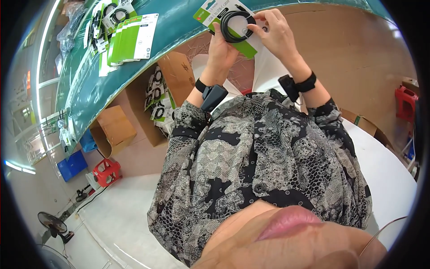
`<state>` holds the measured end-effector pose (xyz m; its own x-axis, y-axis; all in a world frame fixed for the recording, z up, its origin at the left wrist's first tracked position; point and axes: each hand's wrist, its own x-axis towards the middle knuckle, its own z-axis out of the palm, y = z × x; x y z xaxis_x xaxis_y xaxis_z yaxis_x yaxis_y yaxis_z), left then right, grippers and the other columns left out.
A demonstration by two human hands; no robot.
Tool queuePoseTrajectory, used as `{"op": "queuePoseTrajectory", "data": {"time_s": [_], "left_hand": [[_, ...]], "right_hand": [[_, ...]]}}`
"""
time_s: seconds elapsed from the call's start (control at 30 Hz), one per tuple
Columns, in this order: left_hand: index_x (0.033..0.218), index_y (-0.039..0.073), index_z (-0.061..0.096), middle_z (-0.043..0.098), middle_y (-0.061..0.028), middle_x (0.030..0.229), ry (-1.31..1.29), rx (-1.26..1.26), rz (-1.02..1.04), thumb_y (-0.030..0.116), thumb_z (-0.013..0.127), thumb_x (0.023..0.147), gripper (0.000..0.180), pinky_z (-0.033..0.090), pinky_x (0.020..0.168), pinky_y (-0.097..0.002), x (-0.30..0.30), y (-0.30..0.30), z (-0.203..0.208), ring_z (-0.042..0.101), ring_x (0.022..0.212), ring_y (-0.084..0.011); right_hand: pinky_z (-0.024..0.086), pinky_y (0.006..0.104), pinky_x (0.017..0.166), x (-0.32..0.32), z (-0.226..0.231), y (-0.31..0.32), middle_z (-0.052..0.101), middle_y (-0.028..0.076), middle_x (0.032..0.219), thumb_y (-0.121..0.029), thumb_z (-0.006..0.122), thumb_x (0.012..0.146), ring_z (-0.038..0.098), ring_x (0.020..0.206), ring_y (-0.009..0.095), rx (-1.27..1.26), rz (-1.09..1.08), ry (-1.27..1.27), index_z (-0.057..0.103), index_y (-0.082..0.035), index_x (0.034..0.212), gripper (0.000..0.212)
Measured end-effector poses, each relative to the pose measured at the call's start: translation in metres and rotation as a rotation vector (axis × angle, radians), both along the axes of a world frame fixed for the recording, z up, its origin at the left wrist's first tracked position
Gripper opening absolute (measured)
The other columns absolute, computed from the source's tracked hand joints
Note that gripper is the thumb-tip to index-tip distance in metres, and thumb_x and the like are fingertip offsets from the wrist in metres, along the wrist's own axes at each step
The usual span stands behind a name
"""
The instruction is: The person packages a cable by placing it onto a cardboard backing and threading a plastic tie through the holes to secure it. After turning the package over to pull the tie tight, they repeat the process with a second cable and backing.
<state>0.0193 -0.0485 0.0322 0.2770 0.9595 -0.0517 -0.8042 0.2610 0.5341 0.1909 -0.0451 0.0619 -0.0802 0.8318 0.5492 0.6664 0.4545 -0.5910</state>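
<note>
Near the table's front edge, at the top of the head view, my left hand (pixel 221 53) grips a green and white backing card (pixel 246 48) by its lower left side. A coiled black cable (pixel 225 32) lies against the card's front. At the coil's right side, the bent fingers of my right hand (pixel 277 35) pinch the cable and the card's edge. To the left on the table, a fanned stack of green and white cards (pixel 144 38) lies beside a pile of carded black cables (pixel 117 17).
The green-covered table (pixel 172 24) curves along the top. Below its edge stands an open cardboard box (pixel 145 121) with carded cables (pixel 157 94) inside. Another carton (pixel 114 127), a blue bin (pixel 71 166) and a red stool (pixel 106 172) are at the left. A second red stool (pixel 406 103) is far right.
</note>
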Motion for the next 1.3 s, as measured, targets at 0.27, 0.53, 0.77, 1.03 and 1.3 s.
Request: {"op": "queuePoseTrajectory", "data": {"time_s": [0.27, 0.53, 0.77, 1.03, 1.3], "left_hand": [[0.129, 0.009, 0.043, 0.052, -0.0046, 0.127, 0.058, 0.045, 0.069, 0.045, 0.035, 0.098, 0.048, 0.042, 0.102, -0.0403, 0.023, 0.002, -0.017, 0.05, 0.118, -0.02], [0.13, 0.008, 0.041, 0.051, -0.0059, 0.128, -0.037, -0.009, 0.006, 0.045, 0.031, 0.099, 0.049, 0.043, 0.101, -0.0414, 0.026, 0.001, -0.014, 0.05, 0.119, -0.0212], [0.132, 0.008, 0.04, 0.05, -0.0071, 0.13, 0.073, 0.031, -0.06, 0.048, 0.03, 0.097, 0.054, 0.043, 0.101, -0.0447, 0.021, 0.01, -0.021, 0.051, 0.118, -0.024], [0.132, 0.009, 0.041, 0.05, -0.0078, 0.131, -0.037, -0.097, 0.0, 0.049, 0.03, 0.097, 0.054, 0.042, 0.102, -0.045, 0.018, 0.005, -0.032, 0.05, 0.12, -0.0249], [0.135, 0.008, 0.037, 0.045, -0.0109, 0.136, -0.017, -0.092, -0.017, 0.047, 0.022, 0.099, 0.055, 0.035, 0.107, -0.0488, 0.023, 0.005, -0.034, 0.045, 0.125, -0.028]], "right_hand": [[0.045, 0.0387, 0.077, -0.019, 0.002, 0.012, 0.057, 0.007, 0.09, -0.02, 0.073, 0.075, 0.058, 0.087, 0.028, 0.069, -0.192, -0.05, 0.059, -0.009, 0.092, 0.024], [0.042, 0.0412, 0.084, -0.016, -0.001, 0.017, 0.057, 0.011, 0.091, -0.013, 0.066, 0.078, 0.056, 0.092, 0.028, 0.018, -0.115, -0.032, 0.056, -0.005, 0.099, 0.025], [0.045, 0.0393, 0.074, -0.014, 0.001, 0.026, 0.051, 0.017, 0.088, 0.0, 0.056, 0.078, 0.053, 0.083, 0.035, 0.432, 0.063, 0.217, 0.051, -0.001, 0.105, 0.028], [0.045, 0.0408, 0.075, 0.017, 0.002, 0.019, 0.056, 0.016, 0.088, -0.002, 0.059, 0.078, 0.054, 0.086, 0.035, -0.291, -0.049, 0.26, 0.058, -0.003, 0.093, 0.016], [0.044, 0.0388, 0.082, 0.006, 0.02, 0.017, 0.059, 0.016, 0.095, -0.008, 0.063, 0.079, 0.055, 0.095, 0.033, -0.222, 0.042, 0.011, 0.06, -0.003, 0.099, 0.021]]}}
